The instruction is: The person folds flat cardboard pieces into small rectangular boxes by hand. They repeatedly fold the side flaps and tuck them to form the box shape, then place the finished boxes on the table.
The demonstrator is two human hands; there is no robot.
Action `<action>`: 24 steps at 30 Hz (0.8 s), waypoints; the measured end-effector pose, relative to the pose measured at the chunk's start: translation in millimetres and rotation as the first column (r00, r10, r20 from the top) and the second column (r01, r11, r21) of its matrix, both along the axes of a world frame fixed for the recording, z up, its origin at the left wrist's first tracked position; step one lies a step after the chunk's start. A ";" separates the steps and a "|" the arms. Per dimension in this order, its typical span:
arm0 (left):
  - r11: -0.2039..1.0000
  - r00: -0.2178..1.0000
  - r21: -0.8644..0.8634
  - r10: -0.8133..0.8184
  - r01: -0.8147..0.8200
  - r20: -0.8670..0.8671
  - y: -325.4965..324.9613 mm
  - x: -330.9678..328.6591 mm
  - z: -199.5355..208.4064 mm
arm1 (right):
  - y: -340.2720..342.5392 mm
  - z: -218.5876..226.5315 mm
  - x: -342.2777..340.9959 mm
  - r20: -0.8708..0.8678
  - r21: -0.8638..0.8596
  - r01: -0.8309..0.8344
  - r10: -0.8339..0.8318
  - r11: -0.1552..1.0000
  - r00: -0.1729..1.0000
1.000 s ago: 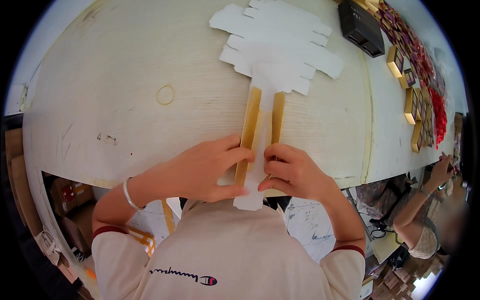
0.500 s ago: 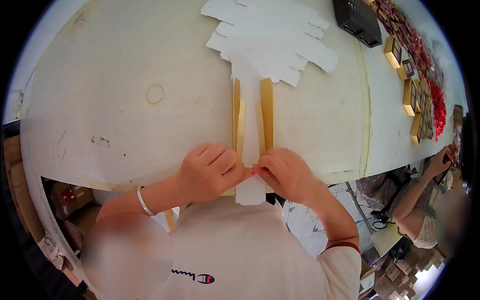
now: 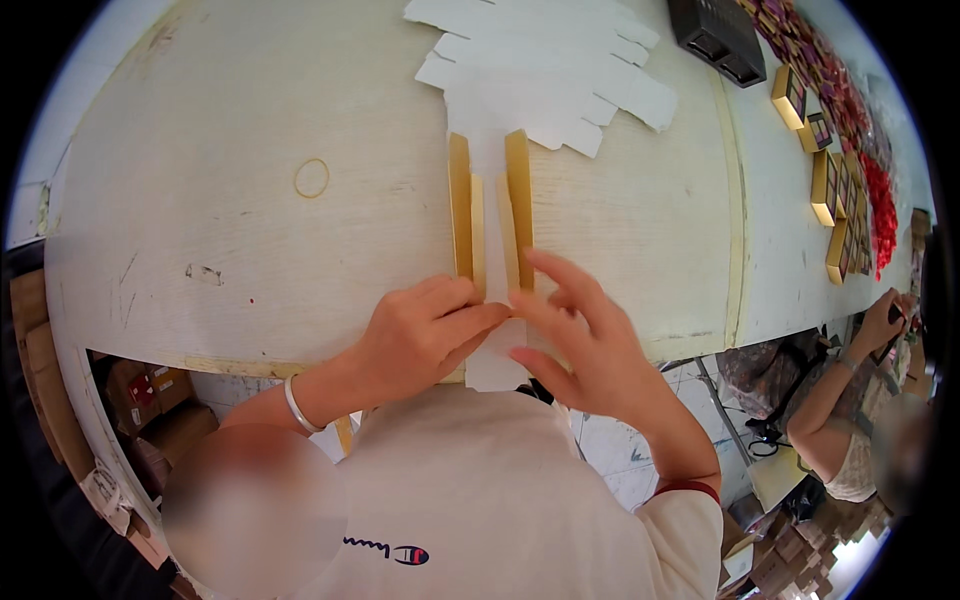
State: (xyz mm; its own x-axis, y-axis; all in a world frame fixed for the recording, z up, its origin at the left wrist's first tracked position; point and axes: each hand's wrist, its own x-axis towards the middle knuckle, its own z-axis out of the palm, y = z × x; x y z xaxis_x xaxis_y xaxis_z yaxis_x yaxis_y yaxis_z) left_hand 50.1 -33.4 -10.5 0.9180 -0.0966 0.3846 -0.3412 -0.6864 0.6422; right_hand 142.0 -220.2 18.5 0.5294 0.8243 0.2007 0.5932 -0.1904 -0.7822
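In front of me a partly folded cardboard box lies lengthwise, white inside, its gold side walls standing up. My left hand is closed at the near end, its thumb and fingers pinching the fold there, with a fingertip reaching toward the right wall. My right hand has its fingers spread. Its fingertips are beside or touching the right wall, and the thumb hovers over the near white flap, which points toward my body. Beyond the box lies a stack of flat white box blanks; its overlap with the box's far end is hard to make out.
A thin rubber band lies on the table to the left. At the far right stand a black tray, several gold boxes and red filling. Another person's hand works beyond the right edge.
My right hand has let go of the near end and spread its fingers. The box has shifted slightly left and away from me. My left hand keeps its pinch, now reaching farther across.
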 end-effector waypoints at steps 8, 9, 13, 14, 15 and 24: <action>0.998 0.993 -0.045 -0.044 0.040 -0.112 1.3 2.0 4.4 | -27.2 -37.1 -16.3 0.623 -0.064 -0.161 0.166 0.985 0.765; 0.998 0.992 -0.054 -0.045 0.039 -0.118 2.1 0.9 3.6 | -23.9 -31.8 -15.3 0.584 -0.085 -0.193 0.206 0.977 0.785; 0.995 0.988 -0.099 -0.045 0.030 -0.148 3.5 -0.7 7.8 | -15.5 -28.4 -11.2 0.508 0.013 -0.156 0.128 0.988 0.851; 0.994 0.987 -0.110 -0.044 0.027 -0.154 3.2 -0.4 9.5 | -13.0 -29.5 -10.0 0.513 0.013 -0.152 0.124 0.988 0.849; 0.992 0.986 -0.121 -0.043 0.023 -0.160 3.3 -0.6 10.6 | -10.0 -31.9 -8.4 0.518 0.013 -0.147 0.119 0.989 0.847; 0.873 0.931 -0.480 -0.244 0.089 -0.271 16.8 -7.7 12.8 | 4.8 -23.3 -1.2 -0.141 0.093 0.011 0.002 0.996 0.990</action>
